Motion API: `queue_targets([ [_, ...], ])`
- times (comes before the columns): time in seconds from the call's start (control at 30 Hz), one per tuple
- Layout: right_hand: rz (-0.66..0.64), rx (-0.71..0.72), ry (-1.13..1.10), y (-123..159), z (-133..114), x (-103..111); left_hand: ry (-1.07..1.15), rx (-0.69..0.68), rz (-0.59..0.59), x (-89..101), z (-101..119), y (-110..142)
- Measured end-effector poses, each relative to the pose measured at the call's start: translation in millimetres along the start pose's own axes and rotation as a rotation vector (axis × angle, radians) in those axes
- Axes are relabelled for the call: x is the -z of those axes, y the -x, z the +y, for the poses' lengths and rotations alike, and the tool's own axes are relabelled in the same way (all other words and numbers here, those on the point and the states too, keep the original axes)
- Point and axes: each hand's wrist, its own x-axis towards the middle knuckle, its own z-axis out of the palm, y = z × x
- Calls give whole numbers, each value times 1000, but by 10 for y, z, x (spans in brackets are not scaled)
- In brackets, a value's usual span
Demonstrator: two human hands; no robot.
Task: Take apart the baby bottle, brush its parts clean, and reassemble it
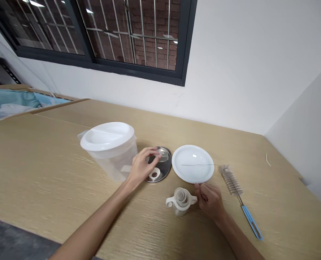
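My left hand (143, 164) reaches over a round metal tray (164, 169), its fingers closed at the edge of a clear plastic cap (163, 154). On the tray's near side lies a white ring (154, 174) with a hole in its middle. My right hand (210, 200) rests on the table with its fingers curled in and nothing visible in them. Just left of it stands a small two-handled baby bottle (181, 202), open at the top, with a clear ribbed piece inside. The hand is close to the bottle's right handle; contact cannot be made out.
A white plate (194, 175) with a thin wire across it lies beyond my right hand. A lidded plastic pitcher (111, 153) stands left. A blue-handled bottle brush (240, 198) lies right. Behind are a wall and barred window; a lined box (22, 101) sits far left.
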Motion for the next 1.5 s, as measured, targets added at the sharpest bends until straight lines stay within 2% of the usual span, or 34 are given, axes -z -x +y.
queue_targets([
  [0.07, 1, -1, 8, -7, -1, 4, 27, -19, -36, 69, 42, -12],
  [0.27, 6, 0, 5, -15, 1, 14, -18, -19, -389, 153, 43, -23],
  [0.37, 3, -11, -5, -5, 7, 13, -78, -3, -462, 165, -15, -28],
  [0.57, 0, -18, -6, -5, -4, 13, -106, -4, -510, 192, -92, -47],
  [0.77, -10, -11, 7, -15, -6, 15, -111, 36, -505, 190, -103, -30],
  [1.13, -21, -14, 8, -6, 9, 8, -200, 50, -610, 185, -209, 53],
  [1.3, -22, -13, 4, -2, 8, 12, -197, 40, -566, 174, -135, 41],
  [1.5, -29, -23, -1, 6, 12, 12, -134, -38, -476, 185, -27, -8],
])
